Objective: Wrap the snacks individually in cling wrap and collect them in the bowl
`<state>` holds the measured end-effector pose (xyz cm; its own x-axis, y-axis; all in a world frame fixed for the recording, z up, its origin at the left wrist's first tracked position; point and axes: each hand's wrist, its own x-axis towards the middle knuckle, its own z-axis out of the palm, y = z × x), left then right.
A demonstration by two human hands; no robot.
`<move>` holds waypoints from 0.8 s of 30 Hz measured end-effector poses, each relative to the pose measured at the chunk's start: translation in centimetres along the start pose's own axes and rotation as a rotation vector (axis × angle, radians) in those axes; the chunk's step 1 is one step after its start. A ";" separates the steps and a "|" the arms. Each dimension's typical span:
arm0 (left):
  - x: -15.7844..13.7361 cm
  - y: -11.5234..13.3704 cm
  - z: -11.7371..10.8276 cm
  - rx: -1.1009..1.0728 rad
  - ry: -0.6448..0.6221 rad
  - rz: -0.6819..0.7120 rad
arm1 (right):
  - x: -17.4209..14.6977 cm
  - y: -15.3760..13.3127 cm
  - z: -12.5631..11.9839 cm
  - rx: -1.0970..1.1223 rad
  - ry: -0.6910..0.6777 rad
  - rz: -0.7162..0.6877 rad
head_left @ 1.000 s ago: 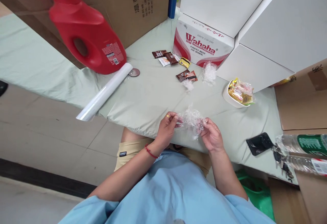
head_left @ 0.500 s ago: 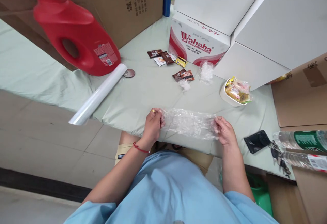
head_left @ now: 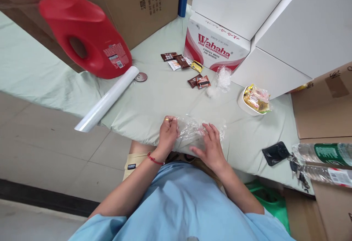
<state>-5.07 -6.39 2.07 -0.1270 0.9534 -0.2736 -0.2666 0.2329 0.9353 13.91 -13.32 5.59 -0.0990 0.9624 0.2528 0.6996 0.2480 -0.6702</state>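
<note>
A crinkled piece of clear plastic wrap (head_left: 189, 129) lies along the front edge of the cloth-covered table. My left hand (head_left: 168, 133) pinches its left end. Over its right part, my right hand (head_left: 210, 144) has its fingers spread, with the thumb pointing left; the fingertips are over or against the wrap. Farther back is a clump of crumpled plastic wrap (head_left: 223, 79), with a smaller clump (head_left: 213, 92) beside it. Two small brown packets (head_left: 202, 82) are to their left.
A roll of plastic wrap (head_left: 107, 100) overhangs the left front edge near a red jug (head_left: 88, 39). Behind are more sachets (head_left: 182, 61) and a Wahaha carton (head_left: 217, 45). To the right are a white bowl of snacks (head_left: 244, 105), a black phone-like object (head_left: 275, 154), keys and bottles (head_left: 327, 153).
My right hand has let go of the wrap's right end, moved left and spread its fingers. The wrap is less stretched. The small clump has shifted right, away from the brown packets.
</note>
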 end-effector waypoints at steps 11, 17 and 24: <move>3.3 3.7 -5.4 0.527 -0.395 0.029 | 7.5 3.7 -6.6 0.718 -0.189 0.625; 2.9 4.9 -4.1 0.963 0.143 0.712 | 10.7 3.9 -4.0 0.821 -0.234 0.785; -0.3 2.0 0.2 1.309 -0.657 1.105 | 11.9 3.9 -1.8 0.849 -0.239 0.748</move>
<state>-5.37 -6.19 4.12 0.7305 0.5937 0.3373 0.5395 -0.8047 0.2479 16.72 -1.06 7.25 -0.0557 0.8738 -0.4830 -0.0516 -0.4856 -0.8726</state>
